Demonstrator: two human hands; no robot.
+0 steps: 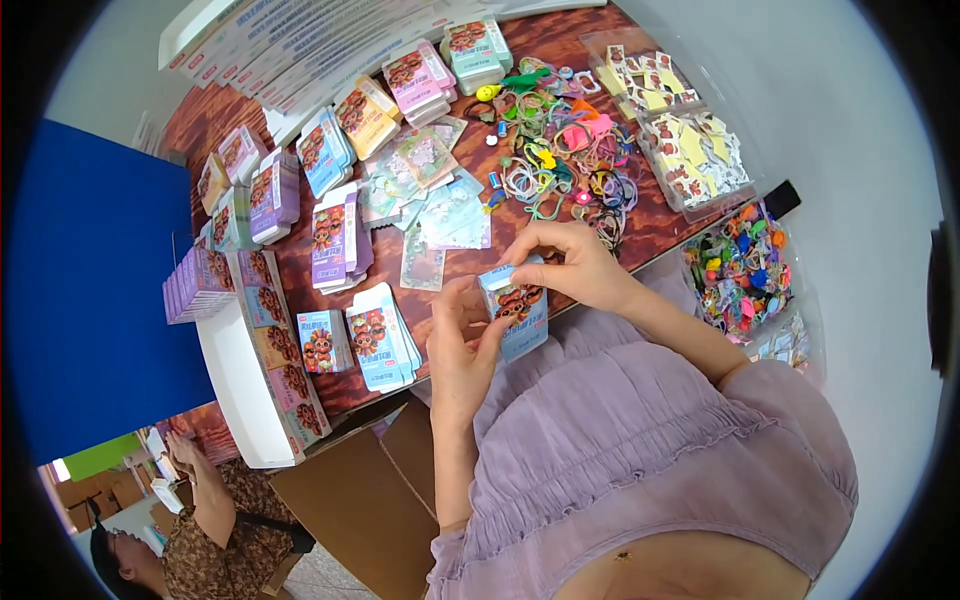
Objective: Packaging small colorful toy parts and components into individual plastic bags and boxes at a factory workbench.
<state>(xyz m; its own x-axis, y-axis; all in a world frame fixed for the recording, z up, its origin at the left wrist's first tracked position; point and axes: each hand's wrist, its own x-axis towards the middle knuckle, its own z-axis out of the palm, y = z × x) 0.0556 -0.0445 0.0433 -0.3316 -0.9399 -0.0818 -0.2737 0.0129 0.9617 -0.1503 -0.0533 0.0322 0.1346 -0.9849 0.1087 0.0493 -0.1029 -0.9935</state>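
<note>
A small light-blue printed card box (527,338) stands upright in front of me at the table's edge. My left hand (462,345) is closed round its left side, the thumb lying across the front. At the box's top my right hand (585,268) is closed, with thumb and forefinger pinching the upper edge; the fingertips partly hide the flap. Left of my left hand lies a stack of flat blue boxes (378,340), and beside it a filled blue box (322,342). Patterned translucent cards (455,215) lie spread just beyond my hands.
Colourful bands and trinkets (570,150) lie heaped on the patterned table. Clear trays of paper pieces (690,165) and small toys (745,265) line the right. Box stacks (335,235) and a white display carton (235,385) occupy the left. Another person (210,520) works at lower left.
</note>
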